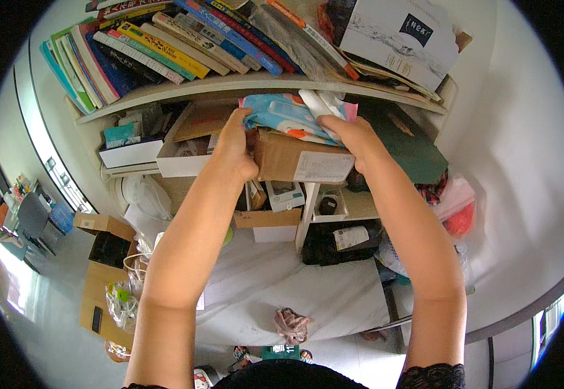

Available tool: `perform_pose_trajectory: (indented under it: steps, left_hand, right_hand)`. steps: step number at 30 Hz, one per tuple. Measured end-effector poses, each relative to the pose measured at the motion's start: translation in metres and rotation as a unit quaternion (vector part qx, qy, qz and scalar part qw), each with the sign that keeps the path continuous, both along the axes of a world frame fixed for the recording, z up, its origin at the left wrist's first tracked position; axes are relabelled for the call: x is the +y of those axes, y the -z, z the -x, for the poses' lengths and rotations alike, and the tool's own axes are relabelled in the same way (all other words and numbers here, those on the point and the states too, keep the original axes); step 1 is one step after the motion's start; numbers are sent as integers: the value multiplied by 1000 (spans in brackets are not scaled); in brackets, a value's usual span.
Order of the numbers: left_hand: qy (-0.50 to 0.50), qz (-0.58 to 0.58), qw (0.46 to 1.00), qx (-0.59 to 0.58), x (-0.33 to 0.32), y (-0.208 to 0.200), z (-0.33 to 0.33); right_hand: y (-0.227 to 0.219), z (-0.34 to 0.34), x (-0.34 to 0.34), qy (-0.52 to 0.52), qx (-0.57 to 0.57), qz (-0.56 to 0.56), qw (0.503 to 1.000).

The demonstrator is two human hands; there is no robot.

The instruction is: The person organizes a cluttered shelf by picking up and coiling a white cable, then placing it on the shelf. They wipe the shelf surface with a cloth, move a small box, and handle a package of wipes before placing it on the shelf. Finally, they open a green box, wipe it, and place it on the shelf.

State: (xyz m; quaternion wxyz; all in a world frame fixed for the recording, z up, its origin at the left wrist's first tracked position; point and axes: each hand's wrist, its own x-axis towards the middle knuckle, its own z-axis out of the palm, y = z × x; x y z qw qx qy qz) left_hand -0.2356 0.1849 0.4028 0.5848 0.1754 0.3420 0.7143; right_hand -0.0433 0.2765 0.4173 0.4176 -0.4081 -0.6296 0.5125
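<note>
Both my hands are raised to the middle shelf, one on each side of a brown cardboard box (275, 155) with a white label on its front. On top of the box lies a soft blue packet of wipes (282, 111) with orange patches, and something white and crumpled (321, 100) rests over its right part. My left hand (235, 146) is closed on the box's left end, its fingertips partly hidden. At the right end, my right hand (354, 137) grips the box, with its thumb over the packet's edge.
Leaning books (185, 45) fill the upper shelf. Left of the box are an open white carton (185, 165) and a smaller white bin (133, 154); a dark green box (405, 139) stands right. Below, a crumpled cloth (292, 325) lies on the marbled tabletop (249, 292).
</note>
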Motion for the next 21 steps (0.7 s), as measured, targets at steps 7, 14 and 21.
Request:
perform_pose_trajectory:
  steps: [7, 14, 21]
  left_hand:
    - [-98, 2, 995, 2, 60, 9, 2]
    - [-310, -94, 805, 496, 50, 66, -16]
    - [-277, -74, 628, 724, 43, 65, -12]
  right_hand:
    - [9, 25, 72, 81, -26, -118, 989]
    - [33, 25, 49, 198, -106, -356, 907]
    - [49, 24, 42, 95, -205, -422, 878]
